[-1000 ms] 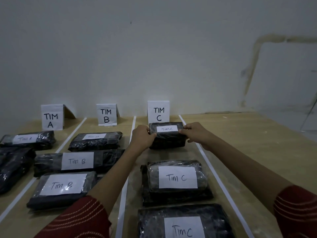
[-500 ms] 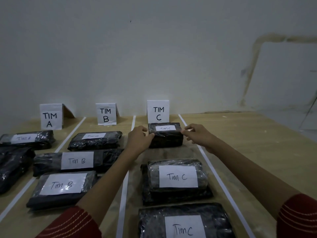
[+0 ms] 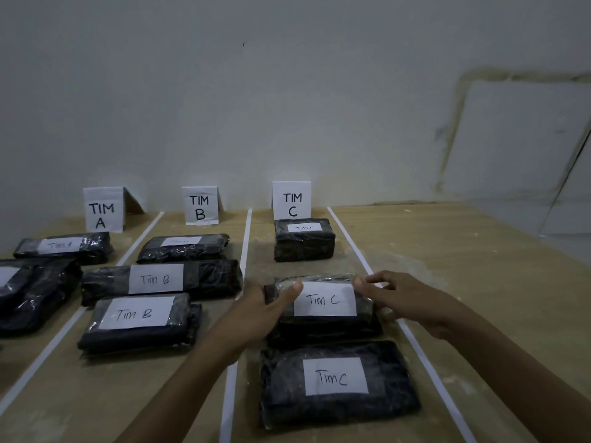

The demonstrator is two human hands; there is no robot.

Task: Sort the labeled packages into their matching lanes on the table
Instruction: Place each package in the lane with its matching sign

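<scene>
Three black wrapped packages labelled Tim C lie in the right lane: a small far one [image 3: 303, 243] just below the TIM C sign [image 3: 291, 203], a middle one [image 3: 324, 302] and a near one [image 3: 335, 378]. My left hand [image 3: 256, 311] is at the middle package's left end, thumb resting over its top corner. My right hand [image 3: 406, 298] hovers at its right end with fingers spread, fingertips at the label's corner. Neither hand holds anything. The far package sits alone, untouched.
The TIM B sign [image 3: 200, 207] heads a lane with three Tim B packages [image 3: 156, 279]. The TIM A sign [image 3: 102, 212] stands over a Tim A package [image 3: 62, 247] and another black package [image 3: 32, 292] at the left edge. White tape strips [image 3: 244, 251] divide the lanes. Bare wooden table [image 3: 463, 266] extends right.
Both hands let go of the small far Tim C package, now resting below the sign, and drew back toward me to either end of the middle Tim C package.
</scene>
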